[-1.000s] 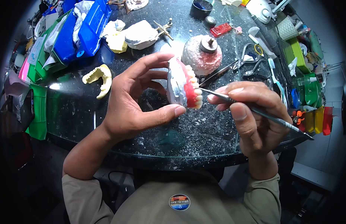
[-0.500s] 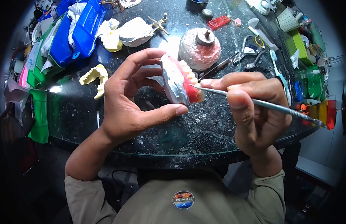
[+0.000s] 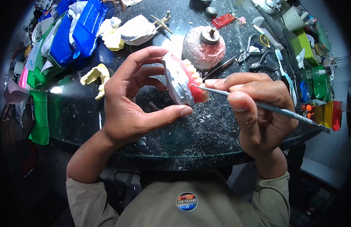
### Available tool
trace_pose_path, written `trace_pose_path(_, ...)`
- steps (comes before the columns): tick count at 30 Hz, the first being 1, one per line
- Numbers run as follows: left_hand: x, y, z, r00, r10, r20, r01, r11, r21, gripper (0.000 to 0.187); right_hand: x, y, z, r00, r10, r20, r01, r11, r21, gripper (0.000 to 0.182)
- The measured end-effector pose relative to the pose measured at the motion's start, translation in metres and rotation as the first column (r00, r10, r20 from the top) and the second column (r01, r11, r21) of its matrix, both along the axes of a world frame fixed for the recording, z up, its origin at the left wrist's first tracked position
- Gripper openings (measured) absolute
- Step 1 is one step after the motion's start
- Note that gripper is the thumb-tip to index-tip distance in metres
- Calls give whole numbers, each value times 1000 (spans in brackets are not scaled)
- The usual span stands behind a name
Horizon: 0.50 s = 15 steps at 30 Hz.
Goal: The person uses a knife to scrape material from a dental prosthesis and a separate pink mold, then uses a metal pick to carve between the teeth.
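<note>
My left hand [image 3: 132,96] grips a dental model [image 3: 177,84] by its edges, thumb below and fingers above, tilted on its side. The model has a pale grey-white plaster base, with red-pink wax [image 3: 196,90] and a row of cream teeth [image 3: 191,69] facing right. Between thumb and fingers, my right hand [image 3: 260,108] pinches a slim metal wax carver [image 3: 275,107] like a pen. Its bent tip touches or nearly touches the red wax just below the teeth. The carver's other end, a small flat blade, points to the lower right.
Behind the model stands a pink-and-white plaster block with a metal knob [image 3: 206,49]. A cream dental arch [image 3: 96,80] and white plaster pieces [image 3: 137,30] lie left. Pliers [image 3: 249,51], a toothbrush [image 3: 284,73] and a red box [image 3: 223,20] lie right. Blue bins [image 3: 86,30] stand far left.
The carver's tip has shifted slightly left and up along the wax, toward the plaster base. The left hand and model have barely moved.
</note>
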State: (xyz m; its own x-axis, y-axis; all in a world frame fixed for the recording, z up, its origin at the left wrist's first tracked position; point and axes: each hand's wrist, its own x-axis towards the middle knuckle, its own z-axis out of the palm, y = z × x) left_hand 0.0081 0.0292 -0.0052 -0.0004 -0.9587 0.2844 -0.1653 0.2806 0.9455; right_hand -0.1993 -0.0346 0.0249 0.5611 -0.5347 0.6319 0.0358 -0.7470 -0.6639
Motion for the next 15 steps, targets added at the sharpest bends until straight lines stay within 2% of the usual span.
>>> trace_pose_path(9, 0, 0, 0, 1000, 4, -2, -4, 1000, 4, 81, 0, -1, 1, 1000, 3, -9, -4, 999, -36, 21)
trace_pose_path(15, -1, 0, 1, 1000, 0, -16, 0, 1000, 8, 81, 1, 1, -1, 999, 5, 36, -6, 1000, 16, 21)
